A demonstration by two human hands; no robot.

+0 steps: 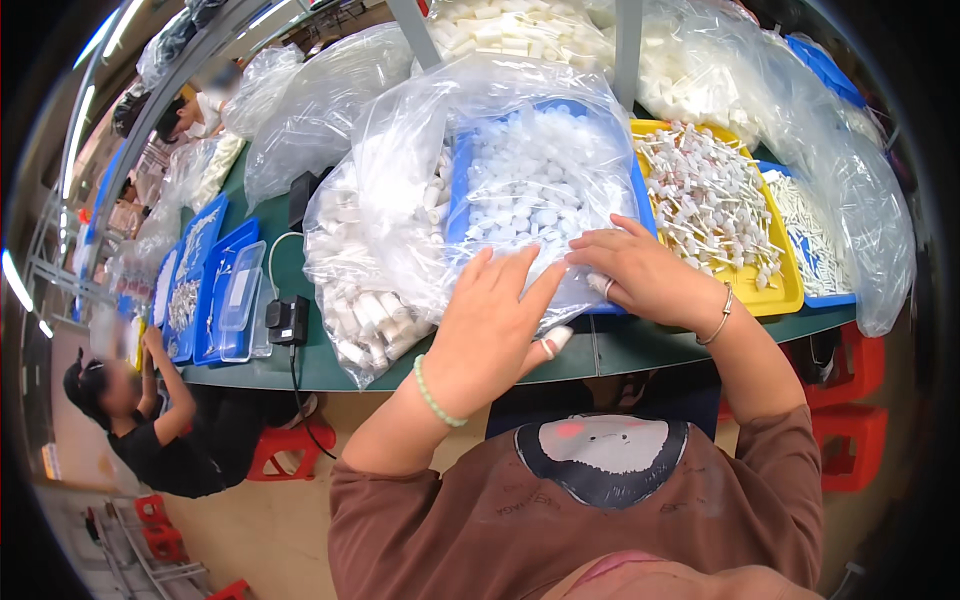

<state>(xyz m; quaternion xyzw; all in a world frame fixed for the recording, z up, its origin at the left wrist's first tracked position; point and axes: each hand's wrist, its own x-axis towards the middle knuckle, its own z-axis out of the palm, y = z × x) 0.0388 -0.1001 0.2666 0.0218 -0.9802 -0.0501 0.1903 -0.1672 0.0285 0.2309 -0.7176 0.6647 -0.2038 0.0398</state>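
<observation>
A large clear plastic bag lies over the near part of a blue tray, which is filled with small whitish translucent pieces. My left hand rests flat on this plastic at the tray's near left corner, fingers spread. Opposite it, my right hand lies on the plastic near the tray's right corner, its fingers stretched toward the left one. White coverings wrap both thumbs. Left of the tray, white cylindrical parts show through the bag. Neither hand visibly grips anything.
To the right stand a yellow tray of white-stemmed pieces and a blue tray of white sticks. A black power adapter with cables sits at left. Bulging plastic bags line the back. Another person works at the far left.
</observation>
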